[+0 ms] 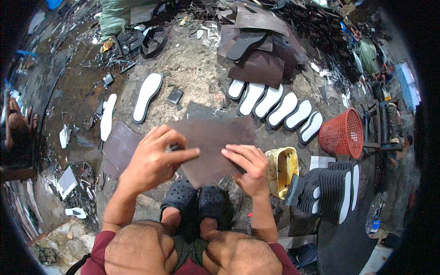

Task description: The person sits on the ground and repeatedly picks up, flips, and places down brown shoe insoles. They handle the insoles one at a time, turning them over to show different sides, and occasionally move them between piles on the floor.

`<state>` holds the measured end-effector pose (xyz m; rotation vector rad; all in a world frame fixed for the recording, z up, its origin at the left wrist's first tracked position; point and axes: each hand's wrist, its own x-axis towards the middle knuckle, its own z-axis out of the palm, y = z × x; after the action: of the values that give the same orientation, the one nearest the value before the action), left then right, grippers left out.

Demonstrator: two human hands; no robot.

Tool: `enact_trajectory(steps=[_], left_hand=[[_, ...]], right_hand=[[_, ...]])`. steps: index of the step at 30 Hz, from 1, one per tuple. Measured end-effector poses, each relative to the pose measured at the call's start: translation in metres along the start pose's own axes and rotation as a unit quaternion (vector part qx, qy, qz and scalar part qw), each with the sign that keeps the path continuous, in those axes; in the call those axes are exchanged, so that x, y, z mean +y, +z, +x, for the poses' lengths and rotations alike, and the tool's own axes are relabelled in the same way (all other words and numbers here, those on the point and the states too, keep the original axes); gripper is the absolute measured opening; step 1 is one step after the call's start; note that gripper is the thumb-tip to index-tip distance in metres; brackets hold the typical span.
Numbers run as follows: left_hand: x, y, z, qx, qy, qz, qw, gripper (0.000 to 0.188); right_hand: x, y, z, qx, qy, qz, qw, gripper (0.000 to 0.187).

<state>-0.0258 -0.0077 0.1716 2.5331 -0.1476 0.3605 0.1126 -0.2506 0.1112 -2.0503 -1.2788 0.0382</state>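
Observation:
A brown leather-like sheet point(213, 146) is held up in front of me, above my shoes. My left hand point(158, 158) grips its left edge, with the index finger stretched across the top. A small dark bit shows between those fingers; I cannot tell what it is. At the right edge, my right hand point(250, 167) pinches the sheet with the fingers on top and the thumb hidden below. Beneath the sheet, part of a dark flat piece point(199, 110) shows on the ground. Another brown sheet point(120, 149) lies beside my left hand.
White-topped soles point(269, 103) lie in a row at the right, below stacked brown sheets point(256, 64). Nearer stand a yellow container point(273, 172), a red basket point(337, 135) and stacked black soles point(337, 192). Two soles point(147, 98) lie to the left. Scraps litter the floor.

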Motion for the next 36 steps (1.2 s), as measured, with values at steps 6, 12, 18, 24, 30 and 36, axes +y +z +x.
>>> enact_trajectory(steps=[6, 12, 18, 24, 30, 36], left_hand=[[-0.125, 0.119, -0.032, -0.154, -0.119, -0.148, 0.97, 0.035], [-0.183, 0.233, 0.138, 0.088, -0.239, -0.248, 0.935, 0.048], [-0.165, 0.308, 0.227, 0.139, -0.487, -0.083, 0.859, 0.073], [-0.217, 0.289, 0.24, 0.06, -0.518, -0.446, 0.728, 0.063], [-0.273, 0.223, 0.217, -0.107, -0.488, -0.467, 0.73, 0.016], [-0.242, 0.211, 0.205, -0.09, -0.478, -0.573, 0.66, 0.023]], right_hand=[[0.063, 0.108, -0.037, -0.134, 0.031, -0.054, 0.989, 0.042], [0.159, 0.096, 0.043, -0.019, 0.128, -0.204, 0.97, 0.043], [0.193, 0.106, 0.051, -0.131, 0.125, -0.303, 0.935, 0.037], [0.2, 0.106, 0.046, -0.047, 0.085, -0.311, 0.945, 0.027], [0.202, 0.104, 0.062, -0.029, 0.125, -0.345, 0.93, 0.019], [0.172, 0.096, 0.116, 0.122, 0.143, -0.287, 0.939, 0.064]])
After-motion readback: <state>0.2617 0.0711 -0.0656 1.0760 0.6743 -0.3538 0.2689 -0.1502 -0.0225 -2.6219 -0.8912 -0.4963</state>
